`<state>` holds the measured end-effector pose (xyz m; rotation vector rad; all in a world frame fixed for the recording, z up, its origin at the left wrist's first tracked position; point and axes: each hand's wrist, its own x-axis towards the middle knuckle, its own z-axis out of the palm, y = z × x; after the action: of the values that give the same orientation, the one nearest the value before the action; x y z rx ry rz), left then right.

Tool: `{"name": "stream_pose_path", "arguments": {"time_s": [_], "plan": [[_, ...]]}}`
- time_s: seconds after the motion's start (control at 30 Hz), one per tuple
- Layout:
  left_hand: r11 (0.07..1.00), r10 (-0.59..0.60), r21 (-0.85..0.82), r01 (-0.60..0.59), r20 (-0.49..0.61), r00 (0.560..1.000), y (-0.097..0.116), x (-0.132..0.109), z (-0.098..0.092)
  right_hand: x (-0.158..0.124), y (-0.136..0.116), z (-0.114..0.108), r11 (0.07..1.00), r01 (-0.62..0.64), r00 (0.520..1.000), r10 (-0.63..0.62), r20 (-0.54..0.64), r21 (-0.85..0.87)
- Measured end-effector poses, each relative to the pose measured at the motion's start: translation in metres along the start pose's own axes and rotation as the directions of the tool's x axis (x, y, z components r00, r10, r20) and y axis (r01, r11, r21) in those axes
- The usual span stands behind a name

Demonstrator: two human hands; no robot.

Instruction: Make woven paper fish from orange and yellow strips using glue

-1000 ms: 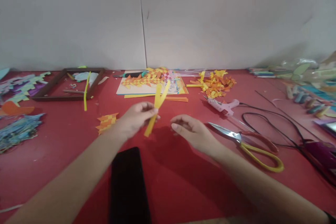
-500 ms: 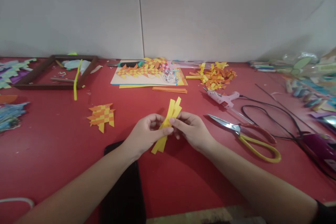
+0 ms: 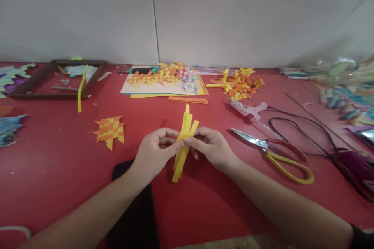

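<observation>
1. Currently, your left hand and right hand pinch the yellow strips at the frame's centre.
2. Use light, even pressure, so the fanned ends don't crease.

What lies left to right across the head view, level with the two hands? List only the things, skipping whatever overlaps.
Blue fringed piece → orange-and-yellow woven paper fish → yellow paper strips → scissors → magenta object.
</observation>
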<state>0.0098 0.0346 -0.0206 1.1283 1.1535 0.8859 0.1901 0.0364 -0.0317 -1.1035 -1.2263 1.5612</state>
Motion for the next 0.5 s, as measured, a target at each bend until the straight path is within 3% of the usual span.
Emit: {"name": "stream_pose_path", "arguments": {"time_s": [0.17,0.33,0.5], "plan": [[1.0,0.004,0.017,-0.004,0.022,1.0,0.002,-0.0008,0.0012,-0.0009,-0.0007,-0.002,0.999,-0.026,0.999,0.027,-0.026,0.035],[0.999,0.009,0.052,-0.01,0.017,1.0,0.0025,-0.0032,0.0027,-0.0022,-0.0043,-0.0009,0.999,-0.048,0.998,0.047,0.036,0.022],[0.988,0.099,0.126,-0.09,-0.074,0.992,0.0054,-0.0034,0.0018,-0.002,-0.0049,0.0009,0.994,-0.033,0.995,0.042,-0.085,0.105]]}}
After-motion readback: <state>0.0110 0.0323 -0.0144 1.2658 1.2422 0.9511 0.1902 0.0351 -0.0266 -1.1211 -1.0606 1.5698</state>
